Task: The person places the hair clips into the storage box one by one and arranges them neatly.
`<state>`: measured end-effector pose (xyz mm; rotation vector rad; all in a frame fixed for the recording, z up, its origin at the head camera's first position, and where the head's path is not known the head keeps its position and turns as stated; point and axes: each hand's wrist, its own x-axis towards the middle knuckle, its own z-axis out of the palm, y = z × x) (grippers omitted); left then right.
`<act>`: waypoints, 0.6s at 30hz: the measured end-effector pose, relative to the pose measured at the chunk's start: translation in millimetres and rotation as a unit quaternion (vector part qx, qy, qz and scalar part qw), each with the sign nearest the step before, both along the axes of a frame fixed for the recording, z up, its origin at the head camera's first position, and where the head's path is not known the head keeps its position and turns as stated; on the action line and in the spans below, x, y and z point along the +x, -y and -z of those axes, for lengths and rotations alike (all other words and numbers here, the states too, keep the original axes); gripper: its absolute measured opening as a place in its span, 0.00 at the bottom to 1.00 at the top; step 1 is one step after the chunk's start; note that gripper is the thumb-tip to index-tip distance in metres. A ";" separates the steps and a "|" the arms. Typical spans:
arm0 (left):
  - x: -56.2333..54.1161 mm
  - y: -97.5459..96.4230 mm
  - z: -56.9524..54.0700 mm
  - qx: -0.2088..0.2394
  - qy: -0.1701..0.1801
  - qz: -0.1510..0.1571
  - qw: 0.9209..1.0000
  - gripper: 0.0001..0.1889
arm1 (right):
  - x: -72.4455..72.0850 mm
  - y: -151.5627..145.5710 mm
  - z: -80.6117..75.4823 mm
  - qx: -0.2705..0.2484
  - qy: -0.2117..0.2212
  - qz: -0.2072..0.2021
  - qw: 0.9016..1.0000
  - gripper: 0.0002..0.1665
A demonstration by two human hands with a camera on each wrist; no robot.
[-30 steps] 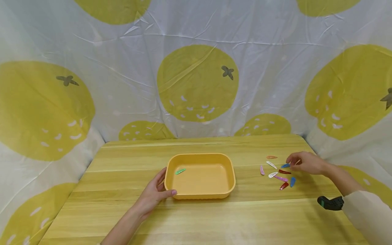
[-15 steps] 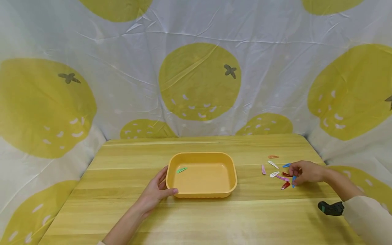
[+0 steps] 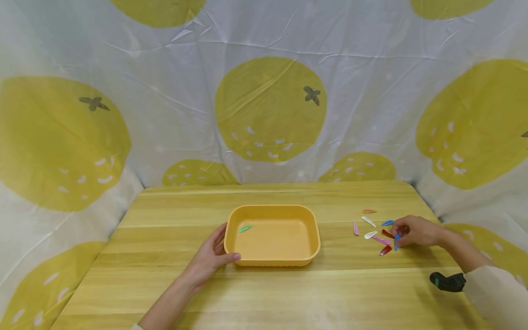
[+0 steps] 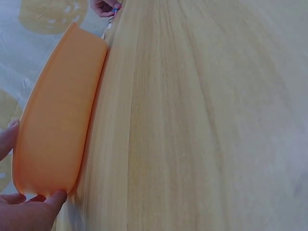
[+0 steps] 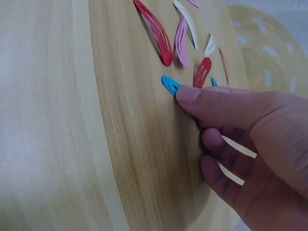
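Note:
In the head view my left hand (image 3: 210, 256) grips the left end of a yellow plastic tray (image 3: 272, 262), thumb at the front corner and fingers along the side. A green snap hair clip (image 3: 245, 228) lies inside the tray. My right hand (image 3: 418, 231) pinches a blue hair clip (image 5: 169, 84); the right wrist view shows its rounded end sticking out past the thumb, the remainder hidden. Around that hand on the table lie a second blue clip (image 3: 387, 222), two red clips including the front one (image 3: 385, 250), and white, pink and orange clips.
All of this stands on a wooden table (image 3: 288, 298). A white curtain (image 3: 177, 114) with yellow fruit prints hangs behind and at both sides. A black device (image 3: 447, 282) is at the right sleeve (image 3: 492, 293).
My right hand has moved forward-down from beside the far blue clip to the nearer blue clip and now pinches it. My left hand stays on the tray. The head view shifts slightly.

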<state>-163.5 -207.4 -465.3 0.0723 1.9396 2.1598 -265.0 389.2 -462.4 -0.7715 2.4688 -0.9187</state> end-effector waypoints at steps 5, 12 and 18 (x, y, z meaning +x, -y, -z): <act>-0.9 -0.3 -0.3 0.000 0.001 -0.001 1.000 0.55 | -2.4 -3.9 1.9 -0.012 0.009 -0.010 1.000 0.07; -1.2 -0.2 0.5 -0.005 0.003 -0.003 1.000 0.55 | -6.3 -6.0 1.4 -0.044 0.028 -0.044 0.998 0.05; -0.5 0.6 -0.5 -0.008 0.003 -0.005 1.000 0.54 | -10.9 -5.1 -8.1 -0.055 0.042 -0.067 0.995 0.07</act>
